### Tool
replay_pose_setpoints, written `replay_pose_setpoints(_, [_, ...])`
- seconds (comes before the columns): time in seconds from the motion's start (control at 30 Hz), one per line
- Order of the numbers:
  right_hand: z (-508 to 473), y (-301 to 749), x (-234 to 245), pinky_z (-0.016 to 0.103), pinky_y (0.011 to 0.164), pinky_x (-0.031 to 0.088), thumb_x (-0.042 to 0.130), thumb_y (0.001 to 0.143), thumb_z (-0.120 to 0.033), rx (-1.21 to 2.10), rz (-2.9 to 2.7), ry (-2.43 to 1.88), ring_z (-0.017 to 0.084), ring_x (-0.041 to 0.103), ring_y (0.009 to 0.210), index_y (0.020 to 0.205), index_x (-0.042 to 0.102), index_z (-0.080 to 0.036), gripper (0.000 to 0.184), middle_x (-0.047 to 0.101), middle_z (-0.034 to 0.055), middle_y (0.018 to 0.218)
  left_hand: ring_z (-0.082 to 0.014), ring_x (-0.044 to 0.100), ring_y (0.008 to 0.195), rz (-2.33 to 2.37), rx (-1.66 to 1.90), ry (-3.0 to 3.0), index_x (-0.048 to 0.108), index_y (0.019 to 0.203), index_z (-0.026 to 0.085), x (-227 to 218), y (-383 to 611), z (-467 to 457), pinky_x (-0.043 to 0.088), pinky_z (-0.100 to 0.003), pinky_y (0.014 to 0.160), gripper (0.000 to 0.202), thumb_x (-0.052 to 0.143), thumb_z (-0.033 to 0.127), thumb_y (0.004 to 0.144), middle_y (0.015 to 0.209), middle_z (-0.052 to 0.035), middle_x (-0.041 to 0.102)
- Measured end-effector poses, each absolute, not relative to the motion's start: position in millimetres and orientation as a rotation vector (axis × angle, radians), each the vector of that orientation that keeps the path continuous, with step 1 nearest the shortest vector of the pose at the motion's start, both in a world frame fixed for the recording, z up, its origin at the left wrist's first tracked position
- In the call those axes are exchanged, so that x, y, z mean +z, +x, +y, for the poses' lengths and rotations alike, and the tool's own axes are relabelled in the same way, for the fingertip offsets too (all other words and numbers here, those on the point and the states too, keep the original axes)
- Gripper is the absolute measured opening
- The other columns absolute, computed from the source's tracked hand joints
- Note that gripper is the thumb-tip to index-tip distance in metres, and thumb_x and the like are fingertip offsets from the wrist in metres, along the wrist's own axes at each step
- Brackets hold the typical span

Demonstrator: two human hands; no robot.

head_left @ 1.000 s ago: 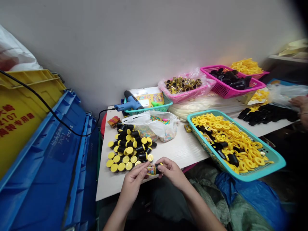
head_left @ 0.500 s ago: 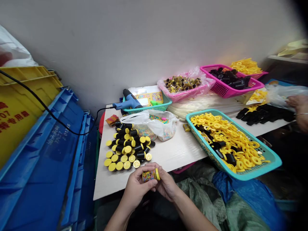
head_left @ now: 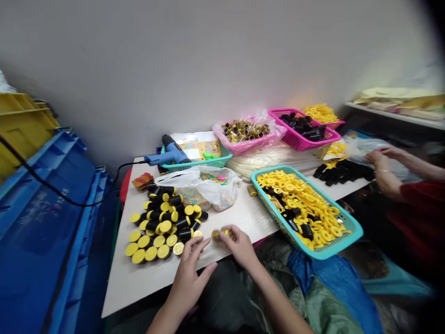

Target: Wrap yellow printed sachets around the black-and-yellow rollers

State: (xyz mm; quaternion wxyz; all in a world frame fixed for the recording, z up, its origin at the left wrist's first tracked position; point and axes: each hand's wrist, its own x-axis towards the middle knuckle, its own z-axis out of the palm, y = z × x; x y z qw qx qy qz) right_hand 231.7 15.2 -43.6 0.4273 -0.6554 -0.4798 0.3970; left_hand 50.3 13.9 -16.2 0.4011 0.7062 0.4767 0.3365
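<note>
My right hand (head_left: 239, 244) pinches a small yellow-capped jar (head_left: 217, 235) with a printed label, low over the table's front edge. The jar is blurred. My left hand (head_left: 190, 265) is open and empty, thumb and fingers apart, just left of it. Beyond my left fingertips lies a group of black jars with yellow lids (head_left: 159, 241), some standing in front and others tipped in a heap behind. A white plastic bag (head_left: 222, 195) of small coloured beads sits behind that heap.
A teal basket (head_left: 351, 243) of yellow rings and black jars stands to the right. Behind are a blue heat gun (head_left: 172, 150) with a cord, a pink lined basket (head_left: 243, 147) and another pink basket (head_left: 302, 144). A co-worker's hand (head_left: 378, 160) works at far right; blue crates (head_left: 41, 232) stand left.
My left hand has let go of the jar and opened to the left. My right hand has carried the jar forward over the table. The view has turned right.
</note>
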Motion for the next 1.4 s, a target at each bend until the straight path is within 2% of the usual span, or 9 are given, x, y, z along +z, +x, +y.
replay_pose_setpoints(0.13, [27, 273, -26, 0.041, 0.096, 0.038, 0.047, 0.086, -0.044, 0.450, -1.341, -1.845, 0.027, 0.051, 0.113, 0.123, 0.053, -0.017, 0.046, 0.059, 0.0136, 0.120, -0.0263, 0.060, 0.105, 1.159, 0.846, 1.802, 0.072, 0.093, 0.026, -22, 52, 16, 0.053, -0.041, 0.086, 0.023, 0.056, 0.036, 0.080, 0.111, -0.0097, 0.062])
replay_pose_setpoints(0.23, [27, 314, -4, 0.037, 0.096, 0.037, 0.037, 0.092, -0.037, 0.163, -1.508, -2.032, 0.024, 0.054, 0.108, 0.107, 0.064, -0.018, 0.037, 0.064, 0.0120, 0.112, -0.0253, 0.064, 0.099, 1.139, 0.852, 1.794, 0.073, 0.088, 0.025, -29, 48, 19, 0.056, -0.036, 0.079, 0.023, 0.057, 0.039, 0.079, 0.105, -0.0091, 0.067])
replay_pose_setpoints(0.33, [32, 367, 19, 0.036, 0.092, 0.037, 0.033, 0.093, -0.028, 0.008, -1.493, -2.419, 0.025, 0.054, 0.106, 0.114, 0.063, -0.016, 0.039, 0.063, 0.0137, 0.113, -0.0248, 0.064, 0.098, 1.140, 0.812, 1.798, 0.073, 0.087, 0.025, -34, 44, 21, 0.056, -0.034, 0.079, 0.024, 0.056, 0.040, 0.080, 0.100, -0.0077, 0.069])
replay_pose_setpoints(0.47, [50, 419, 27, 0.033, 0.083, 0.038, 0.060, 0.075, -0.022, 0.183, -1.617, -2.540, 0.028, 0.055, 0.101, 0.101, 0.071, -0.021, 0.028, 0.067, 0.0116, 0.104, -0.0226, 0.066, 0.092, 1.098, 0.742, 1.773, 0.072, 0.089, 0.025, -34, 45, 17, 0.055, -0.030, 0.078, 0.024, 0.054, 0.040, 0.082, 0.096, -0.0060, 0.071])
replay_pose_setpoints(0.67, [57, 425, 17, 0.029, 0.070, 0.038, 0.059, 0.073, -0.025, 0.295, -1.666, -2.531, 0.023, 0.059, 0.080, 0.070, 0.073, -0.017, 0.016, 0.068, 0.0100, 0.079, -0.0215, 0.064, 0.096, 1.064, 0.675, 1.735, 0.071, 0.091, 0.027, -33, 44, 10, 0.051, -0.029, 0.085, 0.023, 0.053, 0.039, 0.084, 0.098, -0.0035, 0.071])
replay_pose_setpoints(0.87, [34, 432, 43, 0.024, 0.054, 0.037, 0.040, 0.086, -0.050, 0.383, -1.481, -2.391, 0.016, 0.055, 0.062, 0.089, 0.070, -0.014, 0.047, 0.063, 0.0041, 0.069, -0.0240, 0.064, 0.095, 1.128, 0.653, 1.658, 0.071, 0.090, 0.027, -35, 30, 15, 0.050, -0.033, 0.084, 0.025, 0.054, 0.043, 0.081, 0.097, -0.0045, 0.071])
replay_pose_setpoints(0.97, [24, 407, 55, 0.023, 0.051, 0.036, 0.045, 0.083, -0.056, 0.620, -1.369, -2.100, 0.013, 0.051, 0.057, 0.100, 0.068, -0.013, 0.052, 0.062, 0.0021, 0.068, -0.0248, 0.064, 0.094, 1.136, 0.688, 1.585, 0.071, 0.087, 0.025, -31, 36, 18, 0.050, -0.033, 0.082, 0.025, 0.056, 0.043, 0.079, 0.095, -0.0055, 0.071])
replay_pose_setpoints(1.17, [22, 298, 38, 0.023, 0.056, 0.040, 0.073, 0.063, -0.048, 1.306, -1.241, -1.515, 0.013, 0.053, 0.059, 0.071, 0.066, -0.014, 0.036, 0.064, 0.0014, 0.067, -0.0211, 0.063, 0.090, 1.062, 0.944, 1.330, 0.068, 0.093, 0.020, 4, 74, 27, 0.052, -0.029, 0.075, 0.026, 0.065, 0.035, 0.072, 0.097, -0.0070, 0.068])
replay_pose_setpoints(1.4, [32, 240, -13, 0.022, 0.049, 0.032, 0.059, 0.075, -0.053, 1.271, -1.180, -1.508, 0.009, 0.042, 0.049, 0.070, 0.057, -0.016, 0.037, 0.051, -0.0041, 0.056, -0.0104, 0.058, 0.053, 1.102, 0.953, 0.992, 0.057, 0.094, 0.016, 4, 64, 49, 0.049, -0.023, 0.057, 0.040, 0.074, 0.030, 0.060, 0.058, 0.0054, 0.059])
